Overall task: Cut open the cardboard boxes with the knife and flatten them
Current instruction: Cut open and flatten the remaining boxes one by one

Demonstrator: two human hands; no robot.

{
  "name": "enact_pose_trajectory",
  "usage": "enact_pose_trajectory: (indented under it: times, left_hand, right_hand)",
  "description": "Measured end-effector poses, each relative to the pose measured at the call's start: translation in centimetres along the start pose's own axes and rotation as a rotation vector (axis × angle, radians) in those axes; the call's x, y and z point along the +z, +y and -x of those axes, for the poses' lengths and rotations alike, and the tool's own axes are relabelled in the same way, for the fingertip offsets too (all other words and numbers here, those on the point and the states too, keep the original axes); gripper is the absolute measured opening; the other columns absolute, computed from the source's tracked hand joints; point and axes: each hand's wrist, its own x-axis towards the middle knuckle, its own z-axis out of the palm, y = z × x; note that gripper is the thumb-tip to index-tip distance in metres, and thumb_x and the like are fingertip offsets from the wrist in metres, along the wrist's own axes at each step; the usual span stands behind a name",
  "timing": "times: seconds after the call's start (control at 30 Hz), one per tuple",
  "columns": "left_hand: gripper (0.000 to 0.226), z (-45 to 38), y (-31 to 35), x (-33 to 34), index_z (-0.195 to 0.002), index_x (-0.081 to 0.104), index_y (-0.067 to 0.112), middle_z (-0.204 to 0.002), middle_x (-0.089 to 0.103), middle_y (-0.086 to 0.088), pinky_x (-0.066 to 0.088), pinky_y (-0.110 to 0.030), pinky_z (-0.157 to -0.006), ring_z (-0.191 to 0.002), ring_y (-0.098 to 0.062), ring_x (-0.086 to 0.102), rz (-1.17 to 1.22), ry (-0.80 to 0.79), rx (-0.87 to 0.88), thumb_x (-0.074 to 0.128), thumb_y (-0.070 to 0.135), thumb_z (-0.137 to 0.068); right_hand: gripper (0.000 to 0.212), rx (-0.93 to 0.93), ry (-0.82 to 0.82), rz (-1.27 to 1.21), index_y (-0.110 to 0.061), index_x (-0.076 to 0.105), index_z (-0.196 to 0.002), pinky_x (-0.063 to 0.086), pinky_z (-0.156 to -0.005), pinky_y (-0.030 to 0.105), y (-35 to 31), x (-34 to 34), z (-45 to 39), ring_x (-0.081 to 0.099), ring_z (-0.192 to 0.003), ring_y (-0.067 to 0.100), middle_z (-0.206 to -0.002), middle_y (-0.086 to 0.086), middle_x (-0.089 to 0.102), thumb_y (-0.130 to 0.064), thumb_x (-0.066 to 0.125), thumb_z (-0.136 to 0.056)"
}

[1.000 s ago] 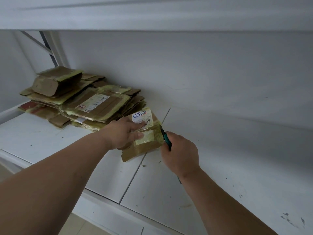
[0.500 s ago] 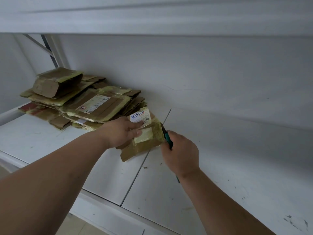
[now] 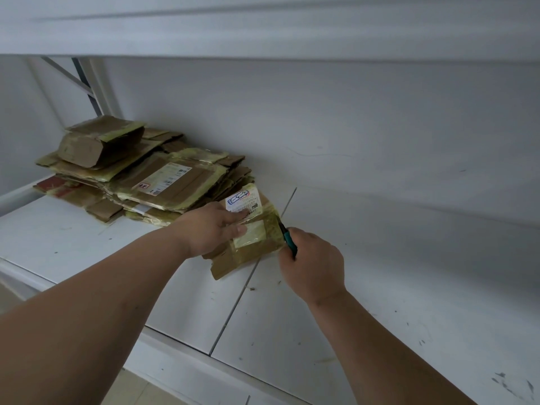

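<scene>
knife (image 3: 287, 240) tip up-left, against box (image 3: 251, 244)

A small taped cardboard box (image 3: 248, 238) with a white label lies on the shelf; a teal knife (image 3: 288, 240) touches its right edge; flattened boxes (image 3: 140, 176) are stacked far left.

The right hand (image 3: 314, 266) hid most of the knife (image 3: 287, 239); its blade could not be made out. The left hand (image 3: 214, 228) covered part of the box (image 3: 248, 244), whose label print was too small to read.
</scene>
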Motion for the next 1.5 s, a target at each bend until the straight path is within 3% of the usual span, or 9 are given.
enact_pose_trajectory:
  times: [0.3, 0.57, 0.77, 0.9, 1.03, 1.2, 1.33, 1.5]
  left_hand:
    - [0.050, 0.4, -0.4, -0.1, -0.146, 0.039, 0.040, -0.141, 0.040, -0.001, 0.036, -0.033, -0.107, -0.127, -0.019, 0.043, 0.049, 0.016, -0.021, 0.043, 0.053, -0.098]
    - [0.051, 0.5, -0.4, -0.1, -0.147, 0.037, 0.041, -0.141, 0.040, -0.001, 0.036, -0.032, -0.105, -0.127, -0.019, 0.043, 0.046, 0.007, -0.023, 0.042, 0.053, -0.098]
    - [0.050, 0.5, -0.4, -0.1, -0.147, 0.036, 0.042, -0.140, 0.041, -0.001, 0.036, -0.033, -0.106, -0.126, -0.019, 0.044, 0.046, 0.002, -0.018, 0.041, 0.054, -0.098]
    - [0.048, 0.6, -0.2, -0.2, -0.146, 0.038, 0.040, -0.140, 0.041, -0.002, 0.035, -0.031, -0.106, -0.127, -0.019, 0.042, 0.054, 0.009, -0.016, 0.041, 0.050, -0.100]
    - [0.046, 0.4, 0.2, -0.1, -0.145, 0.042, 0.037, -0.138, 0.044, -0.001, 0.034, -0.027, -0.100, -0.127, -0.019, 0.043, 0.089, 0.052, -0.029, 0.042, 0.048, -0.100]
    - [0.045, 0.2, 0.3, -0.2, -0.142, 0.049, 0.032, -0.132, 0.050, -0.006, 0.035, -0.026, -0.090, -0.120, -0.022, 0.049, 0.135, 0.091, -0.064, 0.043, 0.048, -0.100]
    - [0.044, 0.2, 0.7, 0.3, -0.143, 0.047, 0.032, -0.144, 0.045, -0.002, 0.032, -0.023, -0.094, -0.129, -0.020, 0.044, 0.091, 0.068, -0.026, 0.043, 0.044, -0.101]
    - [0.042, 0.0, 1.1, 0.1, -0.142, 0.048, 0.033, -0.145, 0.045, -0.003, 0.037, -0.025, -0.097, -0.128, -0.020, 0.045, 0.084, 0.076, -0.021, 0.043, 0.043, -0.101]
  right_hand:
    - [0.029, 0.052, 0.002, -0.133, -0.016, 0.065, -0.090, 0.024, -0.047, 0.024, -0.8, -0.1, -0.5, 0.035, -0.048, 0.008, -0.058, -0.010, 0.039, -0.030, 0.041, -0.081]
    - [0.026, 0.006, 0.052, -0.091, -0.015, 0.069, -0.092, 0.026, -0.045, 0.021, -0.7, 0.1, -0.3, 0.039, -0.046, 0.016, -0.057, -0.009, 0.040, -0.025, 0.047, -0.081]
    - [0.045, -0.005, 0.054, -0.094, -0.016, 0.070, -0.095, 0.030, -0.045, 0.023, -0.8, 0.3, -0.5, 0.040, -0.047, 0.017, -0.059, -0.010, 0.042, -0.035, 0.032, -0.080]
    - [0.034, -0.005, 0.045, -0.070, -0.014, 0.071, -0.100, 0.042, -0.045, 0.027, -0.7, 0.3, -0.5, 0.048, -0.047, 0.020, -0.060, -0.004, 0.052, -0.026, 0.045, -0.082]
    - [0.032, -0.004, 0.067, -0.032, -0.010, 0.073, -0.099, 0.043, -0.043, 0.029, -0.9, 0.3, -0.6, 0.045, -0.041, 0.019, -0.055, -0.003, 0.050, -0.022, 0.052, -0.079]
    - [0.030, 0.042, -0.132, 0.027, -0.018, 0.064, -0.106, 0.048, -0.061, 0.031, -0.4, 0.2, 0.7, 0.056, -0.061, 0.021, -0.069, -0.004, 0.054, -0.029, 0.041, -0.089]
    - [0.010, 0.093, -0.211, 0.067, -0.021, 0.050, -0.089, 0.042, -0.059, 0.029, 0.2, -0.2, 1.1, 0.053, -0.064, 0.020, -0.068, -0.006, 0.049, -0.028, 0.043, -0.092]
    - [0.010, 0.133, -0.294, 0.162, -0.022, 0.043, -0.083, 0.036, -0.056, 0.027, 0.9, -0.9, 1.5, 0.050, -0.065, 0.019, -0.065, -0.007, 0.042, -0.026, 0.046, -0.092]
